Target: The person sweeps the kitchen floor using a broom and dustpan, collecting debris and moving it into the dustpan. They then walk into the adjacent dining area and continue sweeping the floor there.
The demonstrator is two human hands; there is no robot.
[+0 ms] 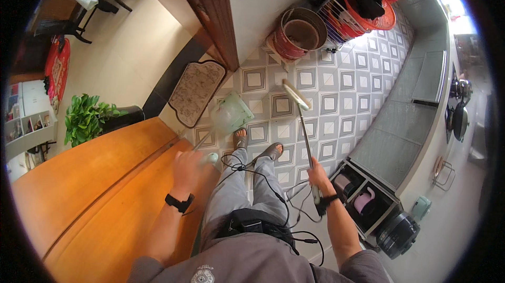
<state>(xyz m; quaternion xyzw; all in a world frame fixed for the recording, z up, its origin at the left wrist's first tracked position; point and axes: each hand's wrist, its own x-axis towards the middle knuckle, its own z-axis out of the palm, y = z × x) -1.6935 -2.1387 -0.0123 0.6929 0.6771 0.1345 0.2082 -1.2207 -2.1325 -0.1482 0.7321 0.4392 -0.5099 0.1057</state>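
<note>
My left hand (187, 170) is closed around the handle of a pale green dustpan (236, 112), blurred by motion. Its pan is beside my left foot, near the doormat, and small dark bits show along its rim. In my right hand (318, 176) is the long handle of a broom (306, 133). The broom's head (296, 95) points away from me over the patterned tile floor (282, 103), to the right of the dustpan. Whether its bristles touch the tiles I cannot tell.
A scalloped doormat (198, 91) lies by the doorway. Red buckets (290, 48) and a wire rack (333, 16) stand along the far wall. Cabinets (398, 145) line the right, a wooden door (114, 188) the left. Black cables (272, 184) hang before my legs.
</note>
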